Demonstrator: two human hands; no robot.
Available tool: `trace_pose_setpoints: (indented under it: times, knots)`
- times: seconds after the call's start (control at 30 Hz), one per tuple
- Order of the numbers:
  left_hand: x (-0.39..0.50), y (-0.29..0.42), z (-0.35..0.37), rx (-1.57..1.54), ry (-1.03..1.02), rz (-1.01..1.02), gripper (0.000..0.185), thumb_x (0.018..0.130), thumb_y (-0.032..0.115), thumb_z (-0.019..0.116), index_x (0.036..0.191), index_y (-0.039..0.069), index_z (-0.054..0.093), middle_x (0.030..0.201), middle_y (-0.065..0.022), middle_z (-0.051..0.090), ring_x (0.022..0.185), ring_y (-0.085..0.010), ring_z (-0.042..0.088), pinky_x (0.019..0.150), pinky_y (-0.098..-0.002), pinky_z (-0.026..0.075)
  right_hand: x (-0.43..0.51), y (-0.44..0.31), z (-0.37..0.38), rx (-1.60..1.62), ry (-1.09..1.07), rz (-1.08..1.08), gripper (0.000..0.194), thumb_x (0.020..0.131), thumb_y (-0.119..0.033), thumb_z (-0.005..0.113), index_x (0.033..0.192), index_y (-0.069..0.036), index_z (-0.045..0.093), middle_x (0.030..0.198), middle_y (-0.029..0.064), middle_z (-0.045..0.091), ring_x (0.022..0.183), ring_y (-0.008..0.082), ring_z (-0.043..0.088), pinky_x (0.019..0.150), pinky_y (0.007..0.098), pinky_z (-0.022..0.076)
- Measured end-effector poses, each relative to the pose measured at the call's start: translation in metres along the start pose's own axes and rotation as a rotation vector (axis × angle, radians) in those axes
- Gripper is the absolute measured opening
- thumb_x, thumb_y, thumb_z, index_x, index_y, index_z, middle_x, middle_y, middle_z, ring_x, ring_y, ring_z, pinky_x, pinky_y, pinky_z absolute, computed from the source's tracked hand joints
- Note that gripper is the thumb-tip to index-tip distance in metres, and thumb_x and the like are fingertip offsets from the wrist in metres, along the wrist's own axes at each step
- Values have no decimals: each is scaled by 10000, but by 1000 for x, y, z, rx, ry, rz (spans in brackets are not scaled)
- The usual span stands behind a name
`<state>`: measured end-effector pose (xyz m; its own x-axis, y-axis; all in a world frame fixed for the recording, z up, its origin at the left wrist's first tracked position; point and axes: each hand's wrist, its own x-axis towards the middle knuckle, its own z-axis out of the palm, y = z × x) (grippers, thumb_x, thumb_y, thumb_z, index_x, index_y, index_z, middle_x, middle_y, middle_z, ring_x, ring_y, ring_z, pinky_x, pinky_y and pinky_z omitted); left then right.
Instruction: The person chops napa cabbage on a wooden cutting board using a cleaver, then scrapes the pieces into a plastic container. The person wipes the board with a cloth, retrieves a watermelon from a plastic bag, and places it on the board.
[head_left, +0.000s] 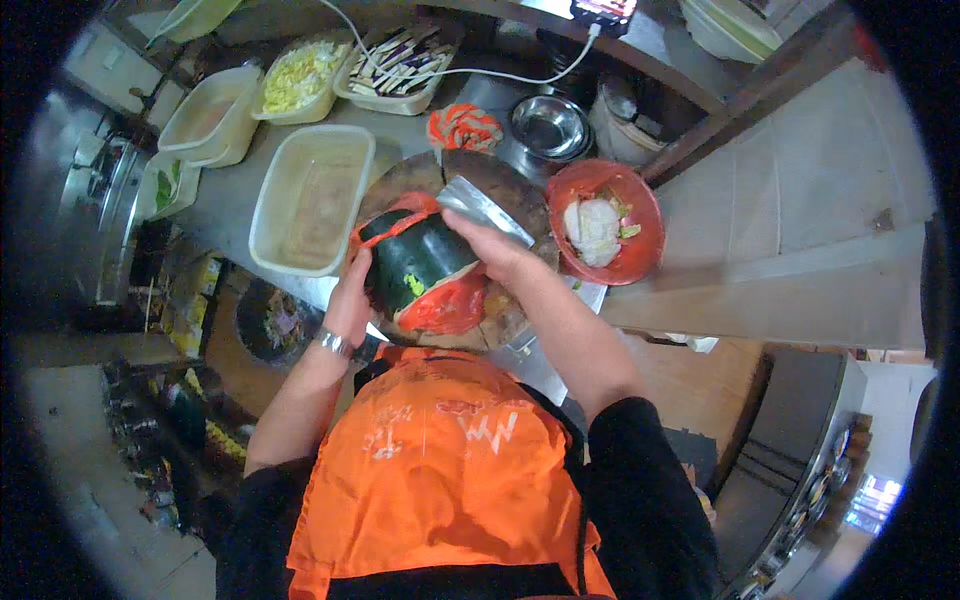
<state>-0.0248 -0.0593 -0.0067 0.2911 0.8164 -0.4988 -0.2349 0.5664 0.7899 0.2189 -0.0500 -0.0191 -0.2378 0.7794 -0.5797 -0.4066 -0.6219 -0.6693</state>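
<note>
A piece of dark green watermelon (420, 255) is held between my two hands over a round wooden chopping block (510, 180). Its cut side, showing red flesh, faces down and towards me, and a thin red plastic bag (412, 202) covers part of its top. My left hand (351, 296) presses against the left side of the rind, with a metal watch on the wrist. On the right side, my right hand (491, 244) lies along the rind. Just beyond that hand is a broad metal cleaver blade (484, 208); its handle is hidden.
Left of the block stands a pale plastic tub (311, 202). Tubs of shredded cabbage (300, 79) and cut eggplant strips (401, 64) line the back. To the right sits a red basin (649, 225) with scraps, near stacked steel bowls (551, 127). A white cable (495, 75) hangs across the back.
</note>
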Motion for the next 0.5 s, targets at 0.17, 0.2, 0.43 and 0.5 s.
trace_pose_setpoints:
  times: [0.17, 0.2, 0.43, 0.5]
  knots:
    - [16, 6, -11, -137, 57, -125, 713, 985, 687, 481, 1427, 133, 556, 1376, -67, 638, 1233, -240, 623, 1069, -445, 489, 4, 8, 29, -217, 35, -91, 704, 1021, -624, 484, 1421, -53, 581, 1388, 94, 622, 1255, 217, 572, 1115, 386, 397]
    - [17, 10, -12, -206, 33, -109, 744, 975, 707, 476, 1439, 129, 548, 1379, -77, 639, 1229, -253, 630, 1067, -450, 494, -1, 3, 28, -113, 38, -95, 654, 1011, -578, 552, 1405, -57, 583, 1392, 106, 609, 1253, 222, 577, 1098, 355, 422]
    - [11, 40, -7, -518, -165, -228, 845, 926, 772, 466, 1494, 148, 510, 1476, -143, 567, 1340, -350, 552, 1157, -555, 387, -66, -35, 41, -541, 137, -425, 628, 1063, -481, 488, 1464, 0, 521, 1421, 155, 584, 1306, 212, 538, 1129, 347, 383]
    - [5, 45, -6, -587, -289, -194, 890, 892, 793, 509, 1501, 144, 500, 1491, -146, 552, 1343, -358, 551, 1140, -548, 415, -84, -40, 49, -815, 154, -580, 594, 1066, -395, 519, 1499, 8, 474, 1437, 166, 569, 1304, 213, 538, 1142, 347, 373]
